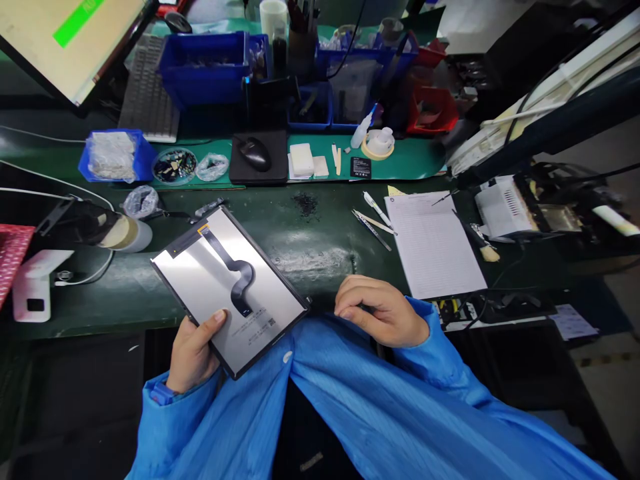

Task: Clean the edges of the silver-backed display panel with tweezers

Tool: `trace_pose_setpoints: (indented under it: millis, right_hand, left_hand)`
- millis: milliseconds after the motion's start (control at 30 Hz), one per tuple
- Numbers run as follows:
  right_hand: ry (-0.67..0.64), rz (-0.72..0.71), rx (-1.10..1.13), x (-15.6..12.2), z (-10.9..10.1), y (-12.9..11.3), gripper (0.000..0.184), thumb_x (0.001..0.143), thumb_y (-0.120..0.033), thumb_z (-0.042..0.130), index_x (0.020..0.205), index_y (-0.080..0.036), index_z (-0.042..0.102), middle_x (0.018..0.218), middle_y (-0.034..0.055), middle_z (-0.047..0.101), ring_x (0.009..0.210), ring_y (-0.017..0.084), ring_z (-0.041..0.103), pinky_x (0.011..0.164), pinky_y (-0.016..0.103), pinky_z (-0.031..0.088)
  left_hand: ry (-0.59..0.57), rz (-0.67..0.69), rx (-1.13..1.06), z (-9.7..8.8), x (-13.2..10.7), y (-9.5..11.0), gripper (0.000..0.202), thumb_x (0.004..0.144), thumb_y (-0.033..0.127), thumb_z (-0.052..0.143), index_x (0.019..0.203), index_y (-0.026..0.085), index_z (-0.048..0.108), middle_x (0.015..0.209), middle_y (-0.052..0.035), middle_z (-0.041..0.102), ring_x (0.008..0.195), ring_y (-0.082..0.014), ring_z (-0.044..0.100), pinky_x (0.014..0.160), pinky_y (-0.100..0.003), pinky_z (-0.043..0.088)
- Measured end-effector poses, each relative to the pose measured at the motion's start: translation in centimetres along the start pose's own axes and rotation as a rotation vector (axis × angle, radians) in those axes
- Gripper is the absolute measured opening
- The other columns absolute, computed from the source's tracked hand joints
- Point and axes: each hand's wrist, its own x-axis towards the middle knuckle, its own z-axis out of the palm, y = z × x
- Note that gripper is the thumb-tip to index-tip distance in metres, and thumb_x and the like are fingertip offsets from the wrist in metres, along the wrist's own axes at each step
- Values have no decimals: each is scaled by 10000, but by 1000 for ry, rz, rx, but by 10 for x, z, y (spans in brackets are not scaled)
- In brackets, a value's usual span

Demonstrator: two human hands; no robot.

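In the head view, my left hand (194, 351) grips the lower left edge of a tablet display panel (257, 287), thumb on top and fingers underneath. The panel lies tilted with its silvery back up, and its far end reaches over the bench edge. A dark, S-shaped flex cable (243, 277) runs across this back, with orange at its upper end. To the right of the panel and apart from it is my right hand (381, 311). Its fingers are curled in toward the thumb, and whatever may be between the fingertips is hidden.
Tweezers (373, 231) and a white pen (377, 209) lie left of a lined paper sheet (434, 243). Dark crumbs (305, 204) are scattered mid-bench. Behind are a mouse (255, 153), a blue bin (205, 70) and a red bin (432, 110). A white jar (135, 235) stands left.
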Motion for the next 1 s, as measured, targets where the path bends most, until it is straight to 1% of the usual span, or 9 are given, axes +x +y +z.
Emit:
trace_pose_setpoints:
  millis: [100, 167, 300, 400, 533, 733, 900, 967, 1000]
  right_hand:
    - [26, -5, 71, -3, -5, -2, 146, 1025, -250, 589, 940, -220, 703, 788, 52, 721, 757, 191, 667, 704, 337, 565]
    - [79, 10, 91, -6, -7, -2, 140, 1015, -264, 607, 931, -218, 709, 783, 56, 719, 736, 195, 668, 685, 346, 564]
    - [247, 147, 8, -4, -6, 3, 170, 1002, -310, 636, 886, -219, 721, 791, 54, 727, 717, 192, 670, 673, 344, 556]
    - [328, 237, -70, 9, -6, 6, 166, 967, -335, 687, 858, -217, 730, 794, 41, 736, 720, 183, 674, 676, 328, 551]
    - [380, 233, -165, 45, -19, 1, 162, 913, -366, 749, 859, -214, 747, 798, 33, 743, 714, 179, 672, 642, 311, 546]
    - [469, 36, -340, 117, -54, -10, 222, 880, -428, 796, 866, -213, 743, 826, 21, 734, 749, 179, 685, 689, 325, 591]
    - [479, -92, -413, 171, -77, 8, 260, 927, -453, 744, 928, -193, 731, 824, 13, 687, 787, 175, 684, 747, 335, 588]
    - [467, -83, -430, 184, -81, 20, 253, 947, -432, 715, 960, -180, 736, 855, 22, 702, 820, 182, 692, 776, 344, 583]
    - [428, -42, -447, 187, -82, 26, 234, 955, -402, 702, 974, -172, 741, 872, 31, 716, 831, 187, 696, 789, 352, 581]
  left_hand:
    - [10, 40, -18, 1, 1, 1, 692, 577, 298, 947, 1216, 160, 721, 947, -90, 791, 904, -326, 765, 805, -395, 669]
    - [6, 49, -40, 1, 2, 3, 667, 604, 279, 938, 1227, 178, 719, 966, -70, 793, 926, -315, 765, 829, -381, 668]
    - [-21, 27, -71, 2, 0, 7, 538, 637, 257, 930, 1132, 170, 741, 953, -42, 796, 966, -322, 758, 834, -368, 669]
    - [-13, 23, -73, 2, -1, 10, 544, 619, 262, 946, 1111, 160, 738, 928, -36, 796, 967, -320, 756, 809, -344, 673]
    - [48, 12, -91, -3, -1, 11, 585, 544, 273, 979, 1064, 157, 738, 894, -35, 793, 863, -300, 764, 718, -310, 681]
    - [104, 7, -152, -23, -3, 2, 543, 496, 311, 984, 962, 163, 748, 871, -51, 788, 923, -339, 758, 756, -324, 689]
    - [150, -31, -205, -38, -8, -4, 594, 449, 329, 998, 966, 172, 753, 886, -62, 792, 947, -352, 756, 783, -330, 685]
    - [170, -30, -218, -42, -9, -5, 679, 413, 324, 1009, 1021, 168, 750, 880, -67, 792, 933, -348, 758, 774, -327, 684]
    - [177, -26, -220, -43, -9, -5, 736, 393, 324, 1015, 1058, 160, 745, 876, -75, 790, 924, -347, 759, 764, -326, 683]
